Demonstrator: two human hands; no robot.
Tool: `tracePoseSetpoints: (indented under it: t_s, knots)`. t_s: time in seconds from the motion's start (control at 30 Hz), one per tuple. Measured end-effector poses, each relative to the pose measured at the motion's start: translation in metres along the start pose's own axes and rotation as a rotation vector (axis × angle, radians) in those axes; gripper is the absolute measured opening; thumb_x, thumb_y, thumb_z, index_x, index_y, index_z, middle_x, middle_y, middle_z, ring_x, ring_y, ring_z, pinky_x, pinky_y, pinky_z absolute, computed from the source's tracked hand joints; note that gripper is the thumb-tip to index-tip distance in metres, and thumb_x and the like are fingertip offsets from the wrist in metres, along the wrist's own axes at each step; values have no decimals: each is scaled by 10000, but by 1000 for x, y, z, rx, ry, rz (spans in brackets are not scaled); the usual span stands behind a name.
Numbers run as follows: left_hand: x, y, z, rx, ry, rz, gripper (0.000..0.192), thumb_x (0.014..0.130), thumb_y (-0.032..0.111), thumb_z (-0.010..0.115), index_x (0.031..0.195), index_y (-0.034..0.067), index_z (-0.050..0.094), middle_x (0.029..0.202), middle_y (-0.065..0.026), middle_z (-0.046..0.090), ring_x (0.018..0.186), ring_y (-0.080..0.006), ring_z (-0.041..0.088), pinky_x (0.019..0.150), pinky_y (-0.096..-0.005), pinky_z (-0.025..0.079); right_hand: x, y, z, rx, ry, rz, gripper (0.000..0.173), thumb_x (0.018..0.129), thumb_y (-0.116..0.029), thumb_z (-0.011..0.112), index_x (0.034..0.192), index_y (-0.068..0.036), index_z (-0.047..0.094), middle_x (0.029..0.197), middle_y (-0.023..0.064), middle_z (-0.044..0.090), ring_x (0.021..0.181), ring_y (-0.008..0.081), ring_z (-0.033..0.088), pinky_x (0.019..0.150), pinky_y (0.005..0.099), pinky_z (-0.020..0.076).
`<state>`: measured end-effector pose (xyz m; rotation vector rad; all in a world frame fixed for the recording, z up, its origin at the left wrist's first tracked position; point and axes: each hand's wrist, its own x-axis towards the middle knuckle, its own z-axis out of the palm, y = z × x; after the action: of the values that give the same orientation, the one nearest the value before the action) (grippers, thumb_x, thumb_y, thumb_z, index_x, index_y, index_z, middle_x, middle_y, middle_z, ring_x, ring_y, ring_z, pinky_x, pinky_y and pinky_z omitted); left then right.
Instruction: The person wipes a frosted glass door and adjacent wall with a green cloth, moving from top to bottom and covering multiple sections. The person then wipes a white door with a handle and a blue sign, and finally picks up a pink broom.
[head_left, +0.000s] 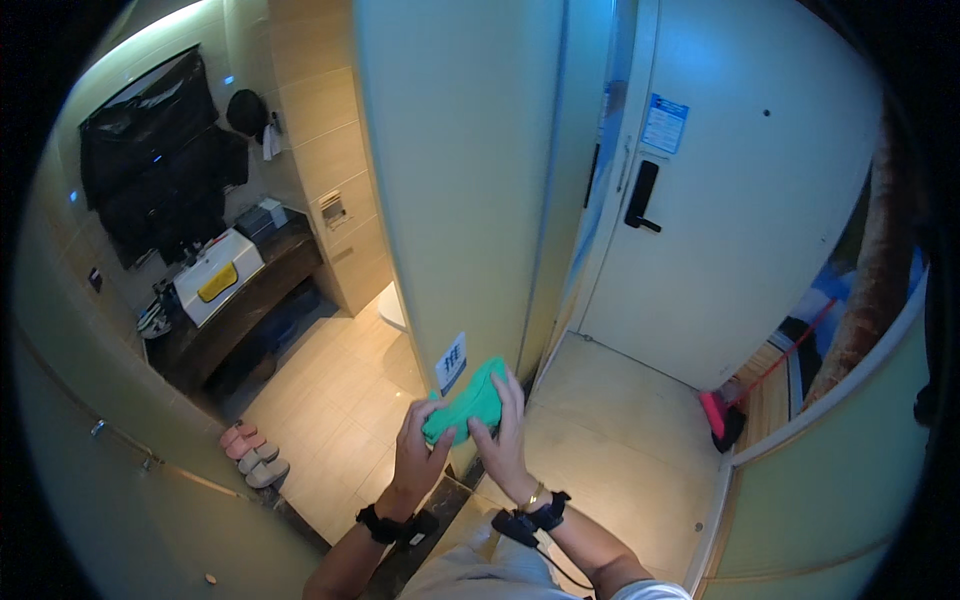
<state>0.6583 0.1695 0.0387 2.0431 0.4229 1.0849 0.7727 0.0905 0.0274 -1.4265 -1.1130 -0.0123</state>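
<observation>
A folded green cloth (472, 405) is held up in front of me, gripped by both hands. My left hand (421, 442) has its fingers and thumb on the cloth's left end. On the right end, my right hand (504, 431) presses with fingers over the top and the thumb below. Just behind the cloth, a small sign (451, 363) bearing writing is fixed to the frosted partition (457, 187). Each wrist wears a black strap with a small device.
At left, a yellow cloth (217, 282) hangs over the front of the white washbasin (244, 255). Slippers (255, 454) lie on the tiled floor by a dark threshold. A white door (735, 202) with a black handle stands at right, near a pink broom head (716, 416).
</observation>
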Motion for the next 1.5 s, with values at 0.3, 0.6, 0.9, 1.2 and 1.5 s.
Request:
tracePoseSetpoints:
  t_s: [0.3, 0.6, 0.9, 1.2, 1.5]
  knots:
    - [80, -6, 3, 376, 452, 136, 268, 801, 99, 571, 1029, 13, 459, 998, -166, 428, 930, -309, 432, 797, -377, 382, 111, 29, 37, -33, -26, -348, 605, 811, -252, 568, 1303, -30, 293, 1352, 250, 209, 1191, 410, 300, 976, 452, 282]
    - [93, -17, 21, 585, 684, 117, 389, 868, 357, 463, 1076, 35, 396, 1152, -197, 316, 1044, -308, 347, 907, -425, 282, 132, 43, 58, 193, -69, -423, 788, 751, -349, 627, 1342, -57, 196, 1370, 298, 99, 1255, 472, 155, 996, 558, 177]
    - [145, 7, 7, 110, 812, 132, 818, 871, 497, 390, 1356, -55, 33, 1390, -203, 208, 1194, -227, 356, 981, -311, 282, 199, 7, 65, 157, 38, -643, 754, 735, -505, 584, 1317, -116, 302, 1351, 260, 220, 1250, 459, 195, 971, 571, 194]
    - [109, -17, 29, 459, 725, 23, 723, 885, 327, 412, 1358, -45, 13, 1388, -214, 198, 1275, -278, 227, 1035, -361, 182, 154, 47, 70, 240, 31, -518, 782, 759, -577, 509, 1325, -83, 292, 1348, 306, 172, 1238, 501, 159, 961, 608, 157]
    - [121, -7, 24, 1064, 750, 464, 636, 772, 99, 531, 1329, 40, 230, 1387, -245, 139, 1294, -414, 93, 1030, -520, 91, 184, 35, 71, 166, 66, -615, 608, 822, -490, 477, 1299, -131, 363, 1352, 270, 222, 1247, 459, 197, 975, 603, 124]
